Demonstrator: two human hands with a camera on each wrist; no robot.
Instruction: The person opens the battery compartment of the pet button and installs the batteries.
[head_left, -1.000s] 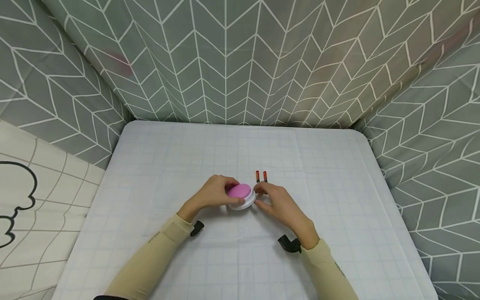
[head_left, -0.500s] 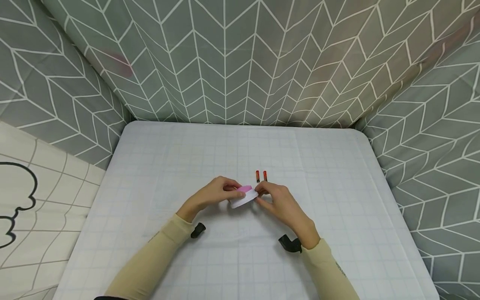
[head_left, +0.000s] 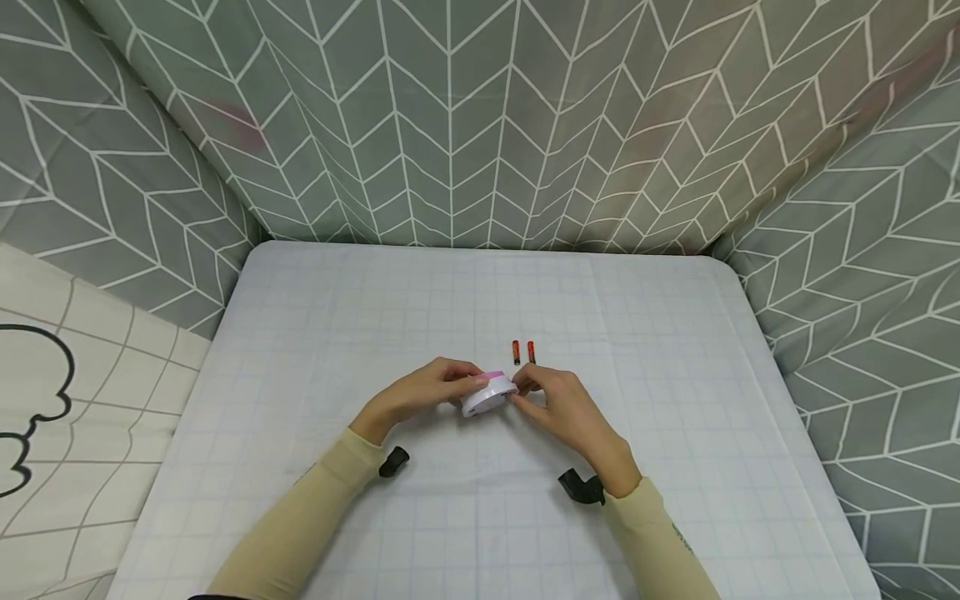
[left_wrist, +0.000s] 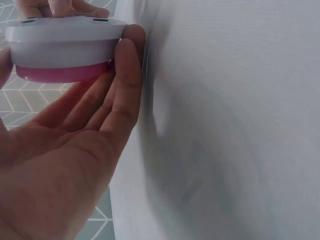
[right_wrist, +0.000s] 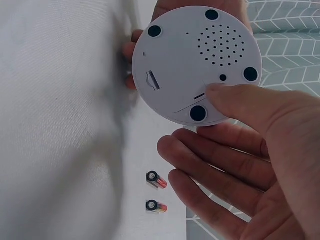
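A round white sound button (head_left: 486, 398) with a pink top is tilted up over the table, between both hands. My left hand (head_left: 427, 393) grips it by the side, fingers around the white rim above the pink part (left_wrist: 60, 74) in the left wrist view. Speaker holes, black feet and a slotted cover show on its underside (right_wrist: 172, 65) in the right wrist view. My right hand (head_left: 558, 408) pinches the near edge, thumb (right_wrist: 235, 97) on the underside beside a small slot and index finger behind the rim. The other right fingers are extended loosely.
Two small red-and-black batteries, a left one (head_left: 516, 352) and a right one (head_left: 531, 351), lie just beyond my right hand. A white gridded cloth (head_left: 360, 308) covers the table. Patterned grey curtains (head_left: 480, 125) stand behind and at the sides.
My left hand has tipped the sound button over so its pink top turns away and its white underside faces toward me. The right hand stays at its edge; the batteries have not moved.
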